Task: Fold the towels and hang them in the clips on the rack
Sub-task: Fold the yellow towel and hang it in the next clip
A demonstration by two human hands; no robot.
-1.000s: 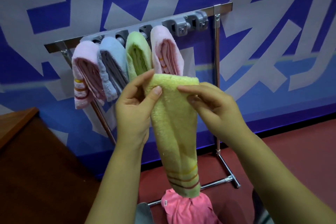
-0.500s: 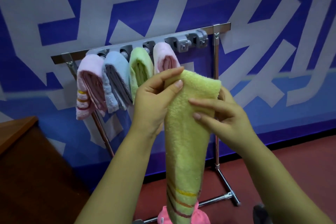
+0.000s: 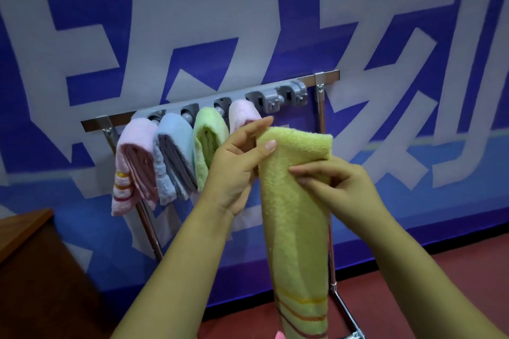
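Now my hands have carried the folded yellow towel [image 3: 296, 201] upward, so its rounded top fold sits just below the rack [image 3: 192, 109], under the two free clips [image 3: 283, 96] at its right end. My left hand [image 3: 237, 162] is closed in a pinch on the fold's left edge; my right hand [image 3: 338, 181] grips the right side. Four towels [image 3: 176, 157] already hang in the rack's left clips; clipping this one comes next, I judge.

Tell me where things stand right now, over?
Left hand and right hand both grip yellow towel. Four towels hung. Two clips free, nothing blocking.
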